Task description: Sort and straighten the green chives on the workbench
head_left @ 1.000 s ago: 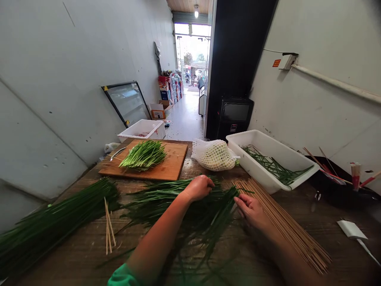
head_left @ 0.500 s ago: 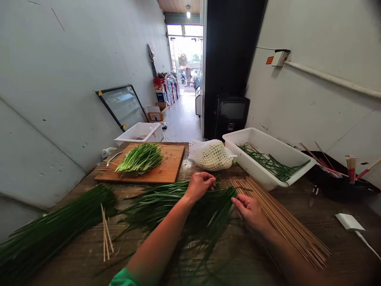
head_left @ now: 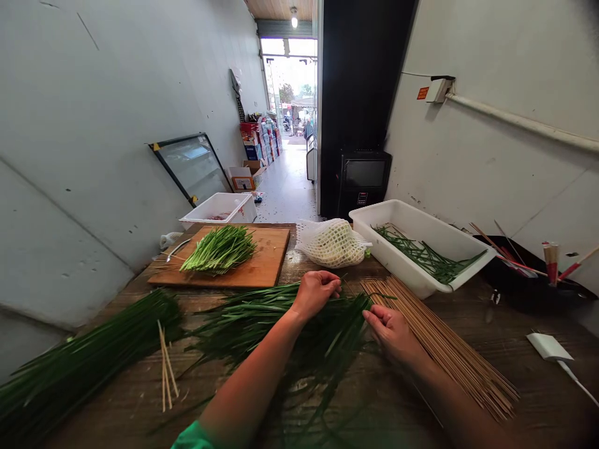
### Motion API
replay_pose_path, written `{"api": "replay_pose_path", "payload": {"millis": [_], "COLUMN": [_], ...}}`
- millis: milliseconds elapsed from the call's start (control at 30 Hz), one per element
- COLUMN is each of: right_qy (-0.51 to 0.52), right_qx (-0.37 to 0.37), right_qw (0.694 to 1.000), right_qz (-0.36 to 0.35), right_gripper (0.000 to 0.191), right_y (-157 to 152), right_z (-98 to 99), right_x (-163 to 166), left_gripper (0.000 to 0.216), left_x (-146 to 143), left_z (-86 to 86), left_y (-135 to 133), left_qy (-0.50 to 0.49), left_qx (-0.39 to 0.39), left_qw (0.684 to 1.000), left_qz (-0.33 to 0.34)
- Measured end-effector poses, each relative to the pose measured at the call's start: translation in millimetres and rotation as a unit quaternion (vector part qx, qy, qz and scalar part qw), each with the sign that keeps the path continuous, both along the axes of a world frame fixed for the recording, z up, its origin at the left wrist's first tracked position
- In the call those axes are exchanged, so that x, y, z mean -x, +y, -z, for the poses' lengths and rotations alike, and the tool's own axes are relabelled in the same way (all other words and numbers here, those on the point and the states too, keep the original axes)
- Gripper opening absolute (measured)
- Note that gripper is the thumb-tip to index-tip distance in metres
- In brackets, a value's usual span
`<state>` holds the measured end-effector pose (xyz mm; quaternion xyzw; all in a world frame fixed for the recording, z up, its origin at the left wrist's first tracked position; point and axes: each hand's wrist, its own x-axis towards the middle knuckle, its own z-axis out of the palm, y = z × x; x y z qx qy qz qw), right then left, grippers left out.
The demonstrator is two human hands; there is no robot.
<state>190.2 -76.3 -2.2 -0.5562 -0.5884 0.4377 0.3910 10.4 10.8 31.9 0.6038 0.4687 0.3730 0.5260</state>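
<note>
A loose pile of long green chive leaves (head_left: 262,318) lies across the wooden table in front of me. My left hand (head_left: 316,292) rests on the far end of the pile with its fingers curled around some leaves. My right hand (head_left: 392,330) sits at the pile's right edge, fingers pinched on leaf tips, beside a long bundle of bamboo skewers (head_left: 444,349). A second big bunch of chives (head_left: 88,362) lies at the left.
A cutting board (head_left: 262,265) with trimmed chive stems stands at the back, a mesh foam bag (head_left: 331,243) beside it. A white tub (head_left: 412,232) with chive scraps is at the right. A few loose skewers (head_left: 166,368) lie at the left. A white scraper (head_left: 552,352) lies far right.
Both hands have stayed on the chive pile and shifted only slightly; the left hand's fingers have curled a little more. The view has tilted slightly.
</note>
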Motion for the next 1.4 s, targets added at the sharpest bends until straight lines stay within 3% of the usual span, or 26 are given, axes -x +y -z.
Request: {"api": "replay_pose_path", "payload": {"millis": [433,900,1233,1333,1400], "right_qy": [0.021,0.012,0.003,0.005,0.009], "right_qx": [0.003,0.020,0.009,-0.001,-0.007], "right_qw": [1.000,1.000,1.000,1.000,0.999], "right_qz": [-0.006,-0.001,0.020,0.025,0.035], "right_gripper": [0.041,0.041,0.042,0.043,0.044], "right_y": [0.0,-1.1,-3.8,-2.2,-0.3], "right_z": [5.3,-4.5,-4.3,-1.0,1.1], "right_x": [-1.7,2.1,6.6,6.7,5.4], "left_gripper": [0.012,0.014,0.018,0.018,0.020], "left_x": [-1.1,-0.3,-4.2,-9.6,-11.7], "left_z": [1.4,3.4,-2.3,-2.5,-4.1], "left_y": [-0.6,-0.4,-8.4,-15.5,-19.3], "left_qy": [0.007,0.008,0.112,0.147,0.162], "left_qx": [-0.005,-0.039,-0.105,-0.143,-0.179], "left_qw": [1.000,0.999,0.988,0.978,0.966], "left_qz": [-0.001,0.005,0.001,0.030,0.088]}}
